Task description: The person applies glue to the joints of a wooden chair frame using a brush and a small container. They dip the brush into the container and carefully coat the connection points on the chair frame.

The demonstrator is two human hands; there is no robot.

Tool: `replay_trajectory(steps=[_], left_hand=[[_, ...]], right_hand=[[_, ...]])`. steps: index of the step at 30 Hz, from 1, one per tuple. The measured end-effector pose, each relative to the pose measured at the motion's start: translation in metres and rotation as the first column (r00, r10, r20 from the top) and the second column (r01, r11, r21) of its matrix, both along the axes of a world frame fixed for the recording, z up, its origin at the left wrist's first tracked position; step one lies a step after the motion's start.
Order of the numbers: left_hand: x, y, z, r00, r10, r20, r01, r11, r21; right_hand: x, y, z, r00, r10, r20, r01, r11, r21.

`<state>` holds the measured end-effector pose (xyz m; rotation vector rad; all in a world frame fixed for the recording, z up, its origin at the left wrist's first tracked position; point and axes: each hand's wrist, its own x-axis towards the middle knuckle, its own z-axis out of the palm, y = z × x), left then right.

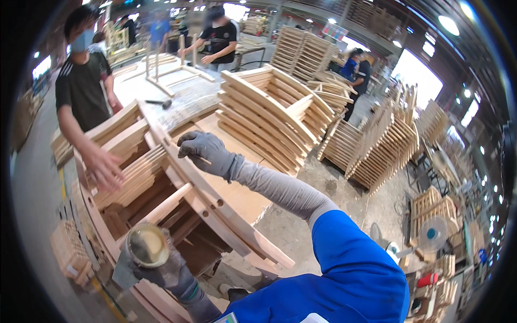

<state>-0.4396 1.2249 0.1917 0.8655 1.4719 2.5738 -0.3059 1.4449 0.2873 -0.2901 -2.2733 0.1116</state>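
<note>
In my gloved left hand (171, 272) I hold a round cup (148, 245) with pale, creamy liquid in it, close to the lower left of a wooden frame. My right hand (207, 153), also in a grey glove, reaches over a long curved wooden rail (229, 222) with round holes near its end. Its fingers are curled, and a thin wooden stick (203, 160) shows below them. Crosspieces (169, 203) join the rails of the frame between my hands. A co-worker's bare hand (105, 168) hovers, slightly blurred, over the frame's left side.
Curved wooden frames (269, 118) stand stacked beyond my right hand. More frames (377, 142) stack up at the right. A dark-headed mallet (160, 103) lies on the far table (188, 86). A co-worker (83, 91) stands at the left. A fan (432, 234) stands at the right.
</note>
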Motion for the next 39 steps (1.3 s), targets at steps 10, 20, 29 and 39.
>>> replay_trajectory(steps=[10,20,29,39], left_hand=[[0.057,-0.039,0.082,0.685,-0.445,0.577,0.096,0.84,0.534],[0.173,-0.025,0.084,0.656,-0.686,0.314,0.501,0.707,0.499],[0.252,-0.019,0.086,0.595,-0.757,0.272,0.615,0.646,0.453],[0.324,0.003,0.091,0.515,-0.83,0.213,0.746,0.556,0.366]], right_hand=[[0.207,-0.101,0.006,0.814,-0.34,-0.472,0.109,0.886,-0.45],[0.404,-0.186,-0.059,0.613,-0.669,-0.419,0.209,0.65,-0.731],[0.489,-0.225,-0.089,0.368,-0.703,-0.608,-0.027,0.646,-0.763],[0.507,-0.228,-0.076,0.388,-0.633,-0.67,-0.072,0.704,-0.706]])
